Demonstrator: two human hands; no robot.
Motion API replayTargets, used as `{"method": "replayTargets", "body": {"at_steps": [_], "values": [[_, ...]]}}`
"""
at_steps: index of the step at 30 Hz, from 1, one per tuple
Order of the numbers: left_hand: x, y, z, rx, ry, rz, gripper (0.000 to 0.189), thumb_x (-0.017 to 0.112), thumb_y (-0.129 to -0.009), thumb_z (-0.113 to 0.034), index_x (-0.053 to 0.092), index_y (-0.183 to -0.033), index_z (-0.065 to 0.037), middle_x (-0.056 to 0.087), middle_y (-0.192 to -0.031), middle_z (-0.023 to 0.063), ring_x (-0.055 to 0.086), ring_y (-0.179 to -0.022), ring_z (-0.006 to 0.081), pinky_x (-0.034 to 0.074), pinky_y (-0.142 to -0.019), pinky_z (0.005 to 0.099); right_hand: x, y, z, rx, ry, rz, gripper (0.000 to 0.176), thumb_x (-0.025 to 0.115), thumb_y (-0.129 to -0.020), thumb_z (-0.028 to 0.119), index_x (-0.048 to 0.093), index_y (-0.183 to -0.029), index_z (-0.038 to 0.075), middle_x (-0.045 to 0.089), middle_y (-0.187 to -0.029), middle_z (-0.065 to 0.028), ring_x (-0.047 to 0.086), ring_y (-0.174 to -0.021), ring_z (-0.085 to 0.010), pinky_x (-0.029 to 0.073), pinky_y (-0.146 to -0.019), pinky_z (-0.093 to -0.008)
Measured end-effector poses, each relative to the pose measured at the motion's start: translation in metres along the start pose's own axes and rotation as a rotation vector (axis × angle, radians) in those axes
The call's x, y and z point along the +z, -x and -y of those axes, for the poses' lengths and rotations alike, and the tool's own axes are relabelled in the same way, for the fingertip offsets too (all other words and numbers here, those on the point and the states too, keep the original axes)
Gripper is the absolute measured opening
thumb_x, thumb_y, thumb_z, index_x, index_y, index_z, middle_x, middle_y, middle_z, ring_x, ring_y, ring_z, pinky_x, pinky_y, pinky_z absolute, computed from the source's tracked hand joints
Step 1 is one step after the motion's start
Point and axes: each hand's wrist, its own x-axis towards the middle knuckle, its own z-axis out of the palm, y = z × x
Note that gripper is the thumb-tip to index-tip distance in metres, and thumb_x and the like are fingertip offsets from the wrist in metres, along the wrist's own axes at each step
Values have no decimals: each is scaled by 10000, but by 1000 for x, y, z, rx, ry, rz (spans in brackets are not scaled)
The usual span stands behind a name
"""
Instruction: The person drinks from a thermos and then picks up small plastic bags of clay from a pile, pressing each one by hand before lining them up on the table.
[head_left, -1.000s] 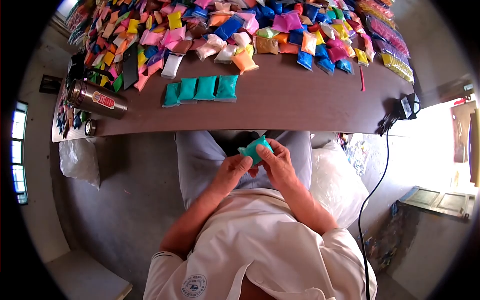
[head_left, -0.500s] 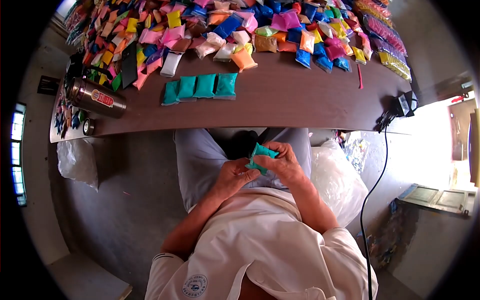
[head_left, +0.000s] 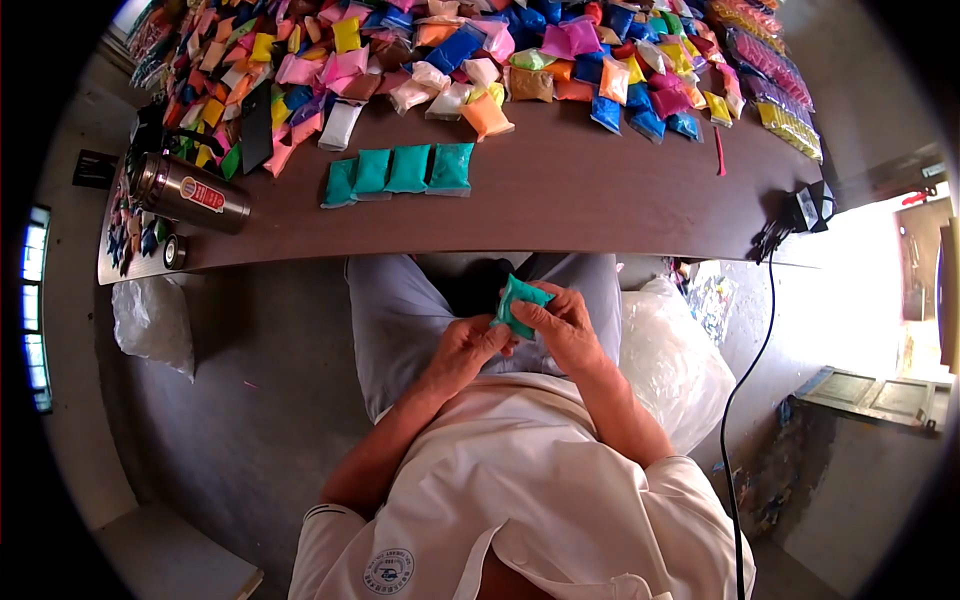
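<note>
Above my lap, between both hands, is a small plump teal packet (head_left: 521,304) in clear plastic. My right hand (head_left: 565,326) is closed on it, the thumb pressed over its face and the fingers behind. My left hand (head_left: 468,348) is closed too, thumb and fingers pinching at the packet's lower left corner; its fingertips are partly hidden. On the table in front, several similar teal packets (head_left: 408,169) lie side by side in a short row.
A big heap of coloured packets (head_left: 480,73) covers the far side of the brown table (head_left: 600,205). At left lie a steel flask (head_left: 190,194) and its cap (head_left: 175,252). A black adapter (head_left: 808,208) with a hanging cable sits right. Clear plastic bags (head_left: 672,365) stand below.
The teal packet has turned a little in my fingers and shows more of its face. My right thumb has shifted slightly along it. The table things lie as before.
</note>
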Motion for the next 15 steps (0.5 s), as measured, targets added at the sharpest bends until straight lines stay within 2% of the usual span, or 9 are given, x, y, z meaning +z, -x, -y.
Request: {"method": "replayTargets", "body": {"at_steps": [2,5,7,15], "values": [[-2,2,0,-19,-96,67,411,536,-962,-386,643,-982,10,666,-856,64,589,-780,112,477,-754,267,-5,0,2,13,18,37,197,607,-939,187,608,-971,-8,630,-796,-31,566,-693,-96,471,-631,-252],[-2,0,3,-6,-52,42,439,505,-973,-400,640,-970,18,667,-865,68,592,-784,117,479,-758,270,-8,-1,0,18,142,9,194,592,-946,180,600,-940,-14,623,-787,-36,561,-691,-102,471,-615,-261],[-4,-2,5,17,-32,31,419,509,-974,-387,641,-964,12,665,-861,60,587,-774,111,484,-746,264,-2,-1,3,-15,65,14,217,597,-945,199,582,-923,-17,615,-780,-43,558,-681,-107,471,-603,-267],[-1,-1,9,24,-70,5,394,487,-990,-358,631,-952,6,652,-835,49,583,-758,107,491,-719,263,-6,-2,-9,-35,131,67,240,593,-948,221,558,-923,-15,610,-791,-52,554,-671,-110,474,-602,-272]]}}
